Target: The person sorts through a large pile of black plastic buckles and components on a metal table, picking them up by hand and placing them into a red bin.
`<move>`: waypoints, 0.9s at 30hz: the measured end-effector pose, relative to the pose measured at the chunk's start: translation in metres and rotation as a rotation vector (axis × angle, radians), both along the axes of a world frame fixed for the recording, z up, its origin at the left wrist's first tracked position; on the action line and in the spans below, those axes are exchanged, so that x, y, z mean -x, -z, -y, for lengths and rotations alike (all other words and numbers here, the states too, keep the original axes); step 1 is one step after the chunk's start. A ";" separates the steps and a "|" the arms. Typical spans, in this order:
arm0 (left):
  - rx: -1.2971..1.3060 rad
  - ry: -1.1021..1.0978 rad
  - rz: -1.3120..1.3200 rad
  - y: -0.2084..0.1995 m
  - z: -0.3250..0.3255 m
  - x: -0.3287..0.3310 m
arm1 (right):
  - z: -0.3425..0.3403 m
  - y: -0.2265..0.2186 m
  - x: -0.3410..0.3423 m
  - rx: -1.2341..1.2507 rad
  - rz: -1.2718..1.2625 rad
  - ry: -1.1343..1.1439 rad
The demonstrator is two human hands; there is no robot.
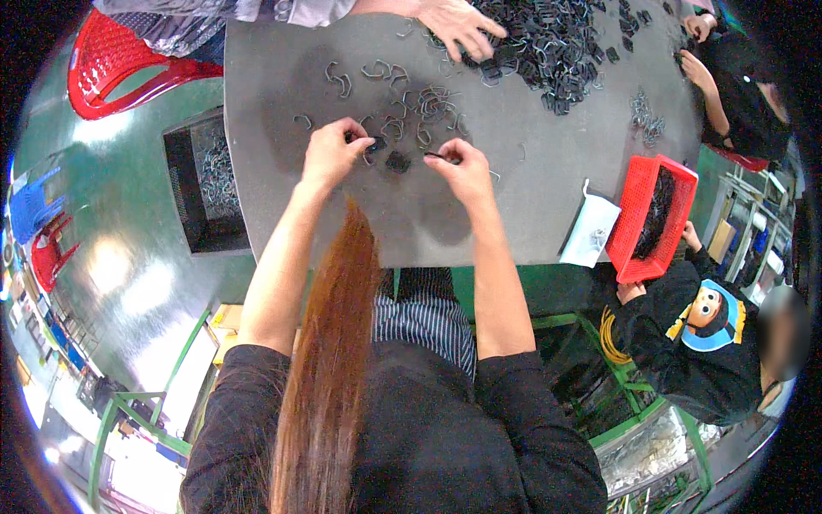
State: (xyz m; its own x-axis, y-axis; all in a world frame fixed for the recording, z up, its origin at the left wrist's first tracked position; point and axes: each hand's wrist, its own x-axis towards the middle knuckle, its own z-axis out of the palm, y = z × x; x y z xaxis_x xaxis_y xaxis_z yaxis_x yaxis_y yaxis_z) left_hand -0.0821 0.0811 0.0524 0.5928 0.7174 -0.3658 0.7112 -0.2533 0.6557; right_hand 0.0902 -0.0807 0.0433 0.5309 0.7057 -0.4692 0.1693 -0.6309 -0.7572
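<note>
My left hand [332,156] is closed in a pinch on a small black clip-like piece [375,145], just above the grey table [342,214]. To its right, my right hand [464,174] pinches a thin dark piece [438,158] between thumb and forefinger; its exact kind is too small to make out. Between the hands a squarish black piece [397,162] lies on the tabletop. Just beyond it spreads a loose pile of bent metal wire hooks [432,103], with several more scattered to the left.
A heap of black pieces [556,51] covers the far side, where another person's hand [462,30] reaches in. At the right, a person holds a red basket [623,218] beside a white bag [591,227]. A black crate [190,184] of metal parts stands left of the table.
</note>
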 end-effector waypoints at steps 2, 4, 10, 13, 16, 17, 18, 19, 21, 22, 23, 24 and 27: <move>0.638 -0.157 0.074 -0.015 -0.020 0.012 | 0.009 -0.015 -0.011 -0.048 -0.558 0.123; 0.356 -0.086 -0.033 0.003 -0.030 0.032 | 0.007 -0.034 -0.010 -0.060 -0.793 0.183; 0.410 -0.171 0.056 -0.018 -0.033 0.015 | -0.022 -0.009 0.031 0.223 0.299 -0.325; -0.176 -0.057 -0.174 0.000 -0.018 0.014 | -0.019 0.005 0.048 0.246 0.369 -0.369; -0.289 -0.223 -0.252 0.010 -0.003 0.026 | 0.000 -0.006 0.034 0.166 0.166 -0.216; -0.292 -0.287 -0.284 0.010 0.000 0.031 | 0.010 -0.007 0.024 0.114 0.064 -0.153; -0.298 -0.344 -0.311 0.005 0.002 0.030 | 0.029 -0.001 0.004 0.061 -0.116 -0.115; -0.303 -0.394 -0.340 0.002 0.006 0.029 | 0.052 0.003 -0.016 -0.103 -0.299 -0.066; -0.421 -0.335 -0.334 0.026 0.010 0.054 | 0.084 -0.037 -0.052 0.033 -0.748 0.115; -0.479 -0.396 -0.329 0.034 0.021 0.065 | 0.108 -0.048 -0.066 0.032 -0.795 0.140; -0.275 -0.449 -0.330 0.006 0.029 0.064 | 0.136 -0.057 -0.081 0.027 -0.834 0.181; -0.233 -0.426 -0.302 -0.002 0.034 0.080 | 0.162 -0.067 -0.097 0.016 -0.865 0.231; -0.258 -0.380 -0.266 0.063 0.026 0.126 | 0.228 -0.090 -0.174 0.011 -0.714 0.296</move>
State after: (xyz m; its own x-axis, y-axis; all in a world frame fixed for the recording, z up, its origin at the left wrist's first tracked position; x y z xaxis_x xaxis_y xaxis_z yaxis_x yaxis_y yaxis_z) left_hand -0.2079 0.0555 -0.0106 0.1840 0.9503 -0.2511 0.9176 -0.0745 0.3904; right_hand 0.2640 -0.3088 0.1336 0.2629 0.5748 -0.7749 -0.5342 -0.5821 -0.6130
